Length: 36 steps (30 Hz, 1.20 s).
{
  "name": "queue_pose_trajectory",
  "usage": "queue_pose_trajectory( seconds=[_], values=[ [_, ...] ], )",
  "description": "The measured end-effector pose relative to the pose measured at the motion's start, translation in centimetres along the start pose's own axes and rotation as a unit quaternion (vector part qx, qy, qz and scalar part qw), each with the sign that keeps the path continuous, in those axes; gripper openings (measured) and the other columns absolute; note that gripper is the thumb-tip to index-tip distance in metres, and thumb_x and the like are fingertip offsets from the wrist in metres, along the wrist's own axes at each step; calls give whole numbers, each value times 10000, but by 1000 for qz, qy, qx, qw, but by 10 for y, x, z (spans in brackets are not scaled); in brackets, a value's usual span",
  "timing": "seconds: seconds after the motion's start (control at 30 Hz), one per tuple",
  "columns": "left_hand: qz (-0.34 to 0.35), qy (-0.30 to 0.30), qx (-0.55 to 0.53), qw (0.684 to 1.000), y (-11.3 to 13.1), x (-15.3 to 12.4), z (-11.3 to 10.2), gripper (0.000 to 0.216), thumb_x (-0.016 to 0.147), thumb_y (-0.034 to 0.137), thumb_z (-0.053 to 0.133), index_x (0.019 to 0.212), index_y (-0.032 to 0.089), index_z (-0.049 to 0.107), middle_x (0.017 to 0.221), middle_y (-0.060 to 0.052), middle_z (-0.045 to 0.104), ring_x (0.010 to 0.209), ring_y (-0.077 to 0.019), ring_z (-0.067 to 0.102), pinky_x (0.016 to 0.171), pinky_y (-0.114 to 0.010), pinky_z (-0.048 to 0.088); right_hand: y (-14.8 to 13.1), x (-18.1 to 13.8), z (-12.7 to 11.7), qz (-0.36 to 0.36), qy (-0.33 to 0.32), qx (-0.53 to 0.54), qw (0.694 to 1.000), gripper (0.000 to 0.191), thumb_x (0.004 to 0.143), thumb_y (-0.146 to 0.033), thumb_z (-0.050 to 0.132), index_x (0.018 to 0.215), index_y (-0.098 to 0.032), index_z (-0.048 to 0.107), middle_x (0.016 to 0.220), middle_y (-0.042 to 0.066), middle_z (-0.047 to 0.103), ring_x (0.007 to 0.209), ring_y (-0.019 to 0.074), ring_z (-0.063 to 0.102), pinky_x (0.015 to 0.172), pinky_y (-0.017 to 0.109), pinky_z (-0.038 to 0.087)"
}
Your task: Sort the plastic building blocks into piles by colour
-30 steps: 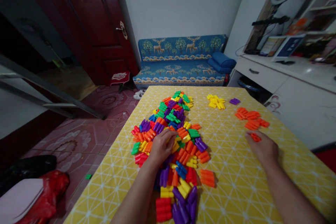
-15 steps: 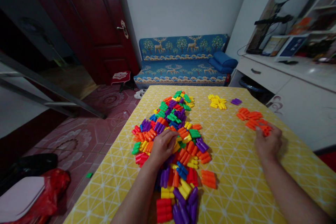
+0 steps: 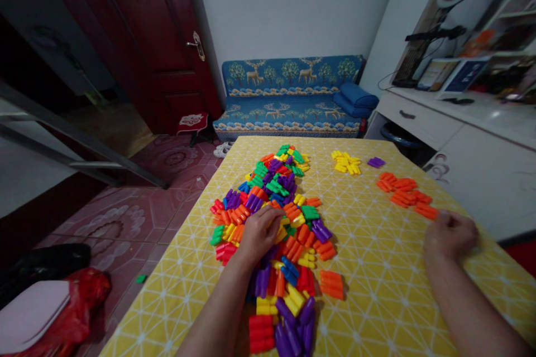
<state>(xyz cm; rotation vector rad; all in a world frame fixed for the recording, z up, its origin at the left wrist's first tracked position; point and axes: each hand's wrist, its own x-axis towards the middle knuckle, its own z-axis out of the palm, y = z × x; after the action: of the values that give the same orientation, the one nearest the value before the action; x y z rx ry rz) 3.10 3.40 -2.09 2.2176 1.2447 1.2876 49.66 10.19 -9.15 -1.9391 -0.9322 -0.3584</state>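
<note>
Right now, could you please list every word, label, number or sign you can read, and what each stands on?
No text can be read.
Blue-and-white box on the white cabinet: pale marks, too blurred.
Package beside it: markings too small and blurred.
Plastic pieces: no lettering visible.

Block pile under the left hand — partly out of sight; shelf clutter — a blur

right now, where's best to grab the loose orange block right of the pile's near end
Probably pinch the orange block across its near and far edges, from the right: it lies flat, bare tablecloth on that side, the mixed pile on its left.
</note>
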Motion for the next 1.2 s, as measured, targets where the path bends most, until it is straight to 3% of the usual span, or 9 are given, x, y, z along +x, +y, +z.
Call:
queue_pose_trajectory(
  seconds=[0.13,0.23,0.33,0.4,0.5,0.67,0.93,1.03,1.2],
  values=[
    [-1,-2,-2,1000,0,0,0,199,949,186,483,1018,188,670,895,-73,688,836,-168,672,720,-263,534,0,0,-6,59,-28,-79,995,396,820,-413,485,881,-132,757,758,217,670,714,335,581,582,439,368],
    [2,0,-4,1000,0,0,0,199,951,187,482,1023,187,667,895,-71,684,833,-165,669,722,-260,531,-12,-2,-6,32,-37,-74,996,355,823,-392,503,912,-152,748,881,229,694,826,338,614,675,453,410],
    [5,3,-1,1000,0,1,0,190,947,180,489,1015,181,667,889,-72,682,818,-163,666,710,-254,526,-34,-17,-10,-47,-39,25,998,316,821,-330,501,944,-129,712,968,225,695,952,312,627,827,431,460],
    [5,4,1,1000,0,1,0,186,943,177,495,1013,181,667,885,-71,680,806,-161,664,702,-251,524,-52,-37,-18,-118,-109,117,980,308,841,-360,501,952,-140,686,1004,191,692,987,281,631,864,402,485],
    [5,4,3,1000,0,1,1,186,943,175,496,1016,180,667,891,-71,681,811,-161,664,705,-251,522,-85,-76,-35,-174,-280,208,921,290,867,-409,521,987,-186,664,1042,117,688,905,222,659,784,353,534],
    [-6,3,8,1000,-1,0,1,186,954,200,496,1018,181,670,898,-74,679,830,-170,661,715,-261,519,-143,-127,-46,-139,-430,274,849,314,843,-351,581,1118,-217,647,1052,89,693,811,194,684,647,319,569],
    [-34,25,-5,999,-1,2,-2,216,973,254,488,1026,183,684,979,-90,678,914,-183,648,799,-289,515,-210,-166,-21,-95,-485,355,794,466,791,-314,641,1254,-275,608,1193,61,682,997,235,676,802,379,577],
    [-51,32,-7,998,1,2,-3,237,978,267,476,1017,176,692,1003,-94,682,954,-189,642,843,-304,504,-217,-175,-17,-66,-494,408,765,413,827,-390,625,1217,-254,633,1219,58,675,1078,242,650,855,373,557],
    [-88,53,-10,995,13,9,-12,235,965,279,499,972,175,709,996,-86,701,957,-195,651,853,-312,503,-208,-174,-14,-12,-485,438,757,322,867,-473,588,1088,-269,703,1152,39,705,1126,249,624,991,391,478]
  ],
)
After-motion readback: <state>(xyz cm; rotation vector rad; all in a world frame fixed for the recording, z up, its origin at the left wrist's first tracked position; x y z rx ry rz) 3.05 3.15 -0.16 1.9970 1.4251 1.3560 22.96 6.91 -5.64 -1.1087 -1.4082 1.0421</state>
